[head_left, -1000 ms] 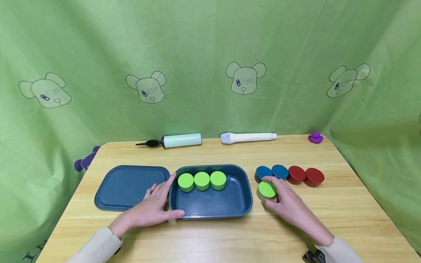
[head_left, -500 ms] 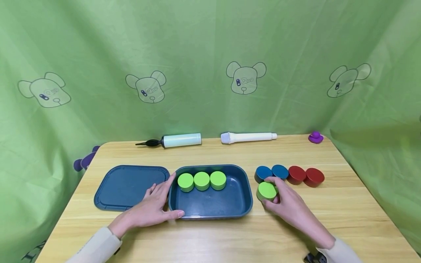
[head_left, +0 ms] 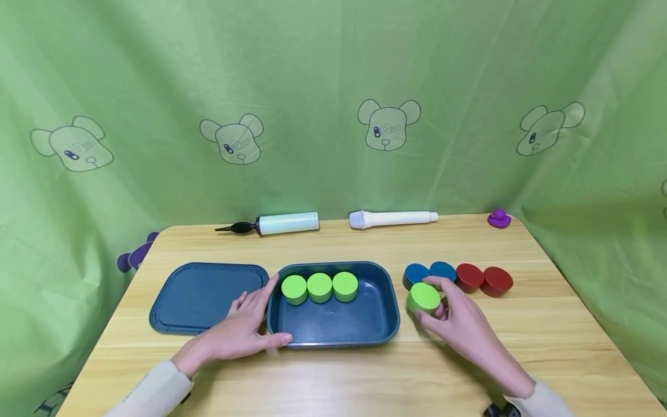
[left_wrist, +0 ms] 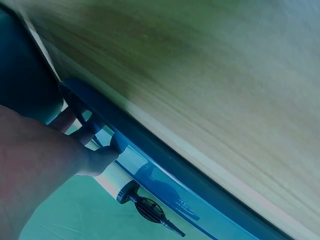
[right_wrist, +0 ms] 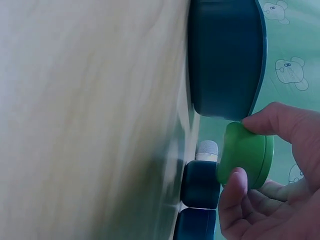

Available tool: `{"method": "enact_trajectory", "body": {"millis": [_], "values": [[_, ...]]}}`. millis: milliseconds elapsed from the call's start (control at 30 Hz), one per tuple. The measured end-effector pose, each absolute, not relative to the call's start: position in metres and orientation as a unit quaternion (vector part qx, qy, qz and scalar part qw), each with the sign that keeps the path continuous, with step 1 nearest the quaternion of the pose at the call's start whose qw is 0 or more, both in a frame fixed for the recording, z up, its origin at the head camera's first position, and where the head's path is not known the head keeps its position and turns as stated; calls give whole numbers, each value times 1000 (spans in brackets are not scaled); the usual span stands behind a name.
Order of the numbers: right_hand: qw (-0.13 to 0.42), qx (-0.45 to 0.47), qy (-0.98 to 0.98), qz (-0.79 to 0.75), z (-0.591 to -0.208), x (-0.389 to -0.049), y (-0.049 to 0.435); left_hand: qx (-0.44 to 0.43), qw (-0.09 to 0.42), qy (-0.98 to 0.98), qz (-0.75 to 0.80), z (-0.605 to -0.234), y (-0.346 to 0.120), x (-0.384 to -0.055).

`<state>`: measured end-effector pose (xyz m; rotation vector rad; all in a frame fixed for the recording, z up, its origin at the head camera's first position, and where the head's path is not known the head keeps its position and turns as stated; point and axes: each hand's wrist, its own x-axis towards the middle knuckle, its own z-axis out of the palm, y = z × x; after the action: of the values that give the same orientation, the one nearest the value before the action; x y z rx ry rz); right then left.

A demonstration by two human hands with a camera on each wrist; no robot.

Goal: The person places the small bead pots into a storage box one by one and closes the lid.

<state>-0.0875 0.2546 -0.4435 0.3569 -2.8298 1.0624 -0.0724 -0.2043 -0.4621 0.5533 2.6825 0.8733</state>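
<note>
In the head view my right hand (head_left: 461, 321) pinches a lime-green round block (head_left: 424, 297) between thumb and fingers. The right wrist view shows the green block (right_wrist: 245, 155) off the table, slightly tilted. Behind it are two blue round blocks (head_left: 417, 275), with two red round blocks (head_left: 470, 277) to their right. My left hand (head_left: 241, 329) rests against the left end of a dark blue open box (head_left: 333, 343), fingers extended at its far corner and thumb on the near edge. Three green round blocks (head_left: 319, 287) stand in a row along the box's back wall.
A flat blue lid (head_left: 205, 298) lies left of the box. At the table's back edge are a hand pump (head_left: 286, 223), a white microphone-shaped stick (head_left: 396, 218) and a small purple hat-shaped piece (head_left: 499, 219). A green curtain (head_left: 312, 69) hangs behind.
My right hand has raised the green block slightly off the table and tilted it. My left hand and the box have stayed put.
</note>
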Motion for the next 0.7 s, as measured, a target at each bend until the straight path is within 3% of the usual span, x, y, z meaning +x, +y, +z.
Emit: {"method": "enact_trajectory", "body": {"millis": [300, 700], "values": [[132, 130, -912, 365, -439, -90, 252, 190, 136, 924, 303, -462, -204, -73], [126, 140, -903, 387, -432, -101, 236, 192, 137, 922, 306, -463, -204, -73]]}}
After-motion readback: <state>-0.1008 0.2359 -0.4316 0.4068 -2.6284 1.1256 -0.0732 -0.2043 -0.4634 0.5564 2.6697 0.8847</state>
